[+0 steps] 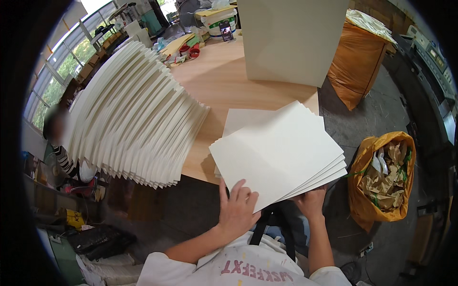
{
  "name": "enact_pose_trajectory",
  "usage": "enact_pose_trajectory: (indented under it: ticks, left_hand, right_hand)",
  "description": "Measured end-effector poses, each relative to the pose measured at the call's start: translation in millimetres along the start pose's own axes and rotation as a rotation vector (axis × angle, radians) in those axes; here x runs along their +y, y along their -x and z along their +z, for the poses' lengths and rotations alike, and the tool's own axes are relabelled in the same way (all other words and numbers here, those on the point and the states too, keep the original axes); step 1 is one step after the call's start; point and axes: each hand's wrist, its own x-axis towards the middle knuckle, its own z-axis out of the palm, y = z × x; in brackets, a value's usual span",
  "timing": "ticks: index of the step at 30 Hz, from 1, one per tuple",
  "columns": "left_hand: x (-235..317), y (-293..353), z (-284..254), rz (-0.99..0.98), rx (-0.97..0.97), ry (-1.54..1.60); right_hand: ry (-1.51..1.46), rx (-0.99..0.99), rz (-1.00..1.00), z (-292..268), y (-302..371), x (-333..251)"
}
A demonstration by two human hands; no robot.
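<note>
A fanned stack of white sheets (281,148), stiff like card or board, lies at the near right of the wooden table, its near corner jutting past the edge toward me. My left hand (238,207) touches the stack's near left edge, fingers apart, some resting over the top sheet. Along the near right edge, my right hand (312,201) grips the sheets, its fingers mostly hidden beneath them. To the left, a tall leaning row of many white sheets (133,114) spreads out like a fan.
A large pale panel (293,43) stands upright at the table's (214,86) far side. Right of it is an orange sack (355,62); nearer, an open yellow bag (358,190) holds crumpled brown paper. A phone (225,30) leans against a white bucket (219,21). A person (62,157) is at far left.
</note>
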Motion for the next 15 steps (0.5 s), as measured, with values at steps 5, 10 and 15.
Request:
enact_pose_trajectory:
  ticks: [5, 10, 15]
  left_hand:
    - [-45.9, 34.0, 3.3, -0.239, 0.304, 0.506]
    - [-104.6, 54.9, 58.1, -0.869, -0.079, 2.037]
    - [-61.6, 16.5, 53.0, -0.832, -0.045, 1.815]
  right_hand:
    - [0.005, 0.057, -0.054, -7.2, -7.2, -9.1]
    - [-0.026, 0.013, -0.049, -13.5, -9.2, -16.5]
    - [-0.109, -0.160, -0.009, -26.9, -11.9, -6.9]
